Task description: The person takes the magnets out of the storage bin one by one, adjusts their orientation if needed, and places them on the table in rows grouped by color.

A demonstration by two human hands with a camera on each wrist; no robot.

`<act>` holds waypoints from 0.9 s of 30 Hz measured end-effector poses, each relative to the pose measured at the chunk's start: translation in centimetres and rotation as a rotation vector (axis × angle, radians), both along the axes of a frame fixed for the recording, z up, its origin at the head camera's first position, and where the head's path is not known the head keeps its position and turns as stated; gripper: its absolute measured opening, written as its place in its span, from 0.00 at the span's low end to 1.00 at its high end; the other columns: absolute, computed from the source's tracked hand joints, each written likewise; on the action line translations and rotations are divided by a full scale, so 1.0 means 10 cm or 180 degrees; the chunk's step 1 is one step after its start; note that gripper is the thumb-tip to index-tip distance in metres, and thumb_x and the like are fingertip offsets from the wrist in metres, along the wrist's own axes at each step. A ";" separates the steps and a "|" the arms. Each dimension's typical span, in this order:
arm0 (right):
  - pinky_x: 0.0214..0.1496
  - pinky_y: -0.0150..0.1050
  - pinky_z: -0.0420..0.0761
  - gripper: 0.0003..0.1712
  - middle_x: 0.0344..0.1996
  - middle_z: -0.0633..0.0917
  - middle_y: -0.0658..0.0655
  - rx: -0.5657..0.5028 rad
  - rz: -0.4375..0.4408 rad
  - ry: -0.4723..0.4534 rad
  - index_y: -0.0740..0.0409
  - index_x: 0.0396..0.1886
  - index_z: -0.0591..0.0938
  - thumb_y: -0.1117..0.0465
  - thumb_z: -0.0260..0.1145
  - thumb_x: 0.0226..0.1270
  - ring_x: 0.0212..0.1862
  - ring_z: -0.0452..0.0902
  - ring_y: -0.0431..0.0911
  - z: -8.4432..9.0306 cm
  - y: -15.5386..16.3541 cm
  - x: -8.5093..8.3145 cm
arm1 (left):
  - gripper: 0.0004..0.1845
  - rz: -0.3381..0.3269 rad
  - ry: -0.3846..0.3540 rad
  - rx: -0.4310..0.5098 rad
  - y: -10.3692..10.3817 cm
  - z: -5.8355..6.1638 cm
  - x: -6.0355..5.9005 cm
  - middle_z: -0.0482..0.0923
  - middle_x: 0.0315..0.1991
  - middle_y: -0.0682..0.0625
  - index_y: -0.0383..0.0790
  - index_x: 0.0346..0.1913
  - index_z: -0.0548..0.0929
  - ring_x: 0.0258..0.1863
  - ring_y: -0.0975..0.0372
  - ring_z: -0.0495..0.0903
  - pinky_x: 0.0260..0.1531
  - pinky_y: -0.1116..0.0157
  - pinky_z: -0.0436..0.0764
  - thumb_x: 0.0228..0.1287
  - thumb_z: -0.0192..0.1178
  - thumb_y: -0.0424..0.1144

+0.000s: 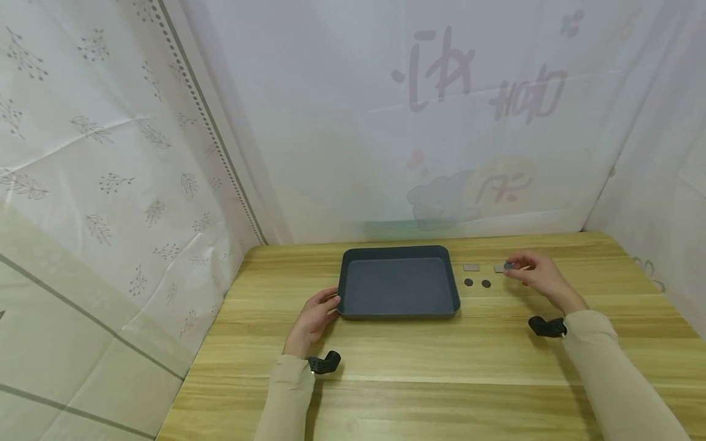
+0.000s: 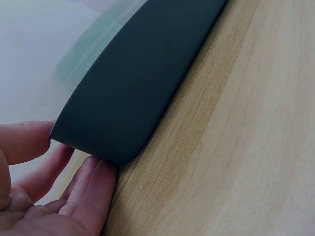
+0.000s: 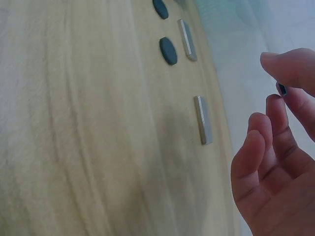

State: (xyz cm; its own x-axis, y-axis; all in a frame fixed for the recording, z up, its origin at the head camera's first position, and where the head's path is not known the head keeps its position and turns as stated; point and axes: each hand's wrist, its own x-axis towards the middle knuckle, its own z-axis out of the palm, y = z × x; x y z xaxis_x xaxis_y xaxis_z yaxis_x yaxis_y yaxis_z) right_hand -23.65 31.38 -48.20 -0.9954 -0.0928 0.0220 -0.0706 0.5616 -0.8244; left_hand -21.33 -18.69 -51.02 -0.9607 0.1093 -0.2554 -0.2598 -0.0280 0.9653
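A dark blue-grey rectangular tray point(image 1: 397, 288) lies on the wooden table. My left hand point(image 1: 315, 315) grips its near left corner. In the left wrist view, the thumb is at the tray's rim and the fingertips point(image 2: 101, 174) lie against the lower side wall. Right of the tray, my right hand point(image 1: 537, 278) pinches a small dark disc point(image 1: 508, 266) between thumb and index finger, above the table; only its edge shows in the right wrist view. Beneath is a silver bar point(image 3: 203, 120). Another silver bar point(image 1: 471, 267) and two dark discs, one nearer the tray point(image 1: 468, 282), one farther right point(image 1: 486, 283), lie alongside.
The wooden table point(image 1: 419, 380) ends at the back against a pale printed curtain point(image 1: 331, 153). More patterned cloth point(image 1: 138, 184) hangs at the left. Each wrist wears a black camera mount, the left one point(image 1: 325, 362) low beside the forearm, the right one point(image 1: 546, 326) over the table.
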 end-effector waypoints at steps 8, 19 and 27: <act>0.32 0.38 0.82 0.25 0.40 0.77 0.60 0.0024 0.0024 -0.0063 0.69 0.56 0.76 0.56 0.66 0.66 0.35 0.76 0.41 -0.10 0.03 0.03 | 0.23 0.0026 -0.0005 -0.0051 0.00 0.01 0.00 0.63 0.65 0.32 0.29 0.68 0.65 0.65 0.44 0.68 0.67 0.48 0.67 0.73 0.50 0.32; 0.28 0.33 0.79 0.21 0.37 0.79 0.61 0.0252 0.0029 0.0014 0.70 0.52 0.79 0.61 0.67 0.64 0.32 0.73 0.37 -0.22 0.04 0.02 | 0.24 0.0029 -0.0033 -0.0015 0.01 0.00 0.00 0.61 0.67 0.30 0.27 0.69 0.63 0.67 0.42 0.65 0.69 0.47 0.64 0.74 0.48 0.31; 0.28 0.33 0.74 0.21 0.38 0.79 0.60 0.0460 0.0004 -0.0026 0.69 0.51 0.79 0.59 0.67 0.65 0.36 0.70 0.43 -0.23 0.00 0.08 | 0.25 -0.0005 -0.0068 0.0008 0.00 0.00 -0.01 0.58 0.68 0.30 0.27 0.70 0.61 0.68 0.41 0.62 0.69 0.46 0.62 0.75 0.47 0.31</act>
